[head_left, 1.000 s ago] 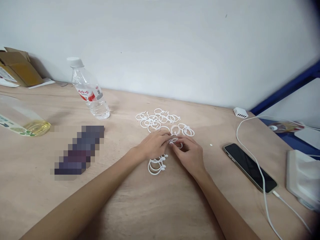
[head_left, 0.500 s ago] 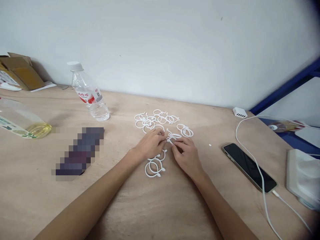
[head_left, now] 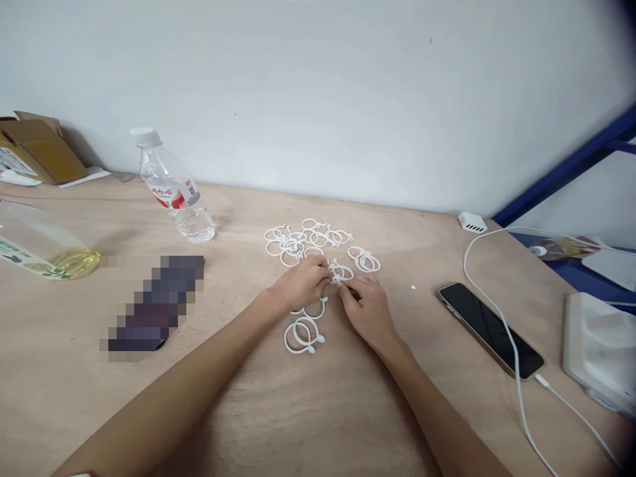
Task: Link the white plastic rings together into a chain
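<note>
Nearest on the tabletop (head_left: 278, 411), a few loose rings (head_left: 310, 338) with small tabs lie flat and overlapping, partly hidden by the left hand, a spot that probably keeps them apart from the farther ones and within easy reach. Just beyond, both hands meet over a white ring (head_left: 336, 279), seemingly so that one can steady it while the other works its end; another ring may lie with it, but the overlap hides this. The fingers of the right hand (head_left: 368, 308) are nearly closed, thumb and forefinger pinching the ring's end. Those of the left hand (head_left: 304, 283) curl close together against it; whether they truly grip, I cannot tell. The phone (head_left: 491, 330), well apart on the right, probably lies there to leave elbow room. Past the fingertips sit a spread-out pile of rings (head_left: 298, 242) and a smaller cluster (head_left: 366, 260), likely near enough to pick from; farther left, a water bottle (head_left: 176, 192) stands upright.
</note>
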A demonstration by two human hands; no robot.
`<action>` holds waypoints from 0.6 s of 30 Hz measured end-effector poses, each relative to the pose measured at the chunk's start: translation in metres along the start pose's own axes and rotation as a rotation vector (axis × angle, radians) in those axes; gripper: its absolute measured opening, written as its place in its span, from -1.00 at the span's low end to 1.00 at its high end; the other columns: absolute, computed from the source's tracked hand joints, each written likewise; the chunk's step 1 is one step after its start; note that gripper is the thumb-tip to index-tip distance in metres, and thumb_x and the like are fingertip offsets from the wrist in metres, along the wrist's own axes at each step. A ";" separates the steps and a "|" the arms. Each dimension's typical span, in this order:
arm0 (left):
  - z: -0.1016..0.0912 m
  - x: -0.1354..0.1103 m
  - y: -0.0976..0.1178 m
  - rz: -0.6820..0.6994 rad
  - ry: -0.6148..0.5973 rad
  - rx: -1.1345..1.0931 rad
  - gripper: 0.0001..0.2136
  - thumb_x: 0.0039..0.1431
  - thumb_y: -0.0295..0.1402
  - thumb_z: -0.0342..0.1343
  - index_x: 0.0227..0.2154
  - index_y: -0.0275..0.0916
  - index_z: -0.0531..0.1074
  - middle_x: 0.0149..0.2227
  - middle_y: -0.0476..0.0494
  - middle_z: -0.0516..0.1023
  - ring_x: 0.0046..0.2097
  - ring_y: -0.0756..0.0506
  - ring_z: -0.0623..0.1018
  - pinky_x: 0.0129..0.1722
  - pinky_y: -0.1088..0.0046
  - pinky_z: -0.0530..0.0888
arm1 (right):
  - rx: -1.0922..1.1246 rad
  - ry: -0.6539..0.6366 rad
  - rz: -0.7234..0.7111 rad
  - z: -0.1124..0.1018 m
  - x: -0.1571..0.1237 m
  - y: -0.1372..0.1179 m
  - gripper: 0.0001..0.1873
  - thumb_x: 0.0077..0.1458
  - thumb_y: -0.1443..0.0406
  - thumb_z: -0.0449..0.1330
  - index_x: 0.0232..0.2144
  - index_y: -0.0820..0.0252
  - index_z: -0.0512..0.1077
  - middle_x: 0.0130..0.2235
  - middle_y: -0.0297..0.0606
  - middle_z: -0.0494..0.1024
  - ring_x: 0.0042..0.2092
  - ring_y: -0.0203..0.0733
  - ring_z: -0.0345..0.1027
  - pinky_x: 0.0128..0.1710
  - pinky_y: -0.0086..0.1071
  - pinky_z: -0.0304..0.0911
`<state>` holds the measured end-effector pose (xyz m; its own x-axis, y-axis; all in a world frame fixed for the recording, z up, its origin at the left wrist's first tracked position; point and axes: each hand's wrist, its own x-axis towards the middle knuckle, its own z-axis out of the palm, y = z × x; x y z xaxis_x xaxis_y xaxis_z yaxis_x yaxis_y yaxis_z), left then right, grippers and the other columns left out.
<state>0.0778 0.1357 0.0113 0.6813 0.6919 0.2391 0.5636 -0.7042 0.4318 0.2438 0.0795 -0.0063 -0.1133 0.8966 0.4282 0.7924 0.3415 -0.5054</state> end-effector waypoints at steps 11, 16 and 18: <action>-0.010 0.006 0.001 0.069 -0.105 0.084 -0.86 0.19 -0.47 -0.03 -0.38 -0.29 0.44 -0.27 -0.20 0.46 -0.19 -0.12 0.44 -0.18 0.37 0.41 | 0.117 0.027 0.079 -0.005 0.002 -0.002 -0.68 0.10 0.31 0.08 -0.68 0.12 0.33 -0.60 -0.32 0.42 -0.40 -0.16 0.20 -0.33 -0.30 0.12; -0.016 0.000 -0.005 0.006 -0.052 0.095 -0.84 0.21 -0.49 -0.07 -0.34 -0.29 0.42 -0.26 -0.18 0.47 -0.20 -0.10 0.45 -0.17 0.38 0.42 | 0.187 0.036 0.151 -0.006 0.002 -0.001 -0.66 0.06 0.30 0.10 -0.73 0.13 0.28 -0.62 -0.34 0.37 -0.37 -0.15 0.20 -0.31 -0.30 0.12; -0.016 0.001 -0.008 -0.020 -0.028 0.095 -0.85 0.17 -0.52 -0.04 -0.34 -0.28 0.43 -0.27 -0.16 0.49 -0.19 -0.10 0.47 -0.14 0.36 0.42 | 0.192 0.048 0.147 -0.005 0.002 -0.001 -0.72 0.05 0.30 0.12 -0.68 0.13 0.35 -0.59 -0.33 0.39 -0.35 -0.14 0.21 -0.27 -0.28 0.14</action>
<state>0.0665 0.1442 0.0225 0.6815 0.7021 0.2064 0.6181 -0.7032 0.3513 0.2462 0.0794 -0.0013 0.0267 0.9277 0.3725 0.6696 0.2601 -0.6957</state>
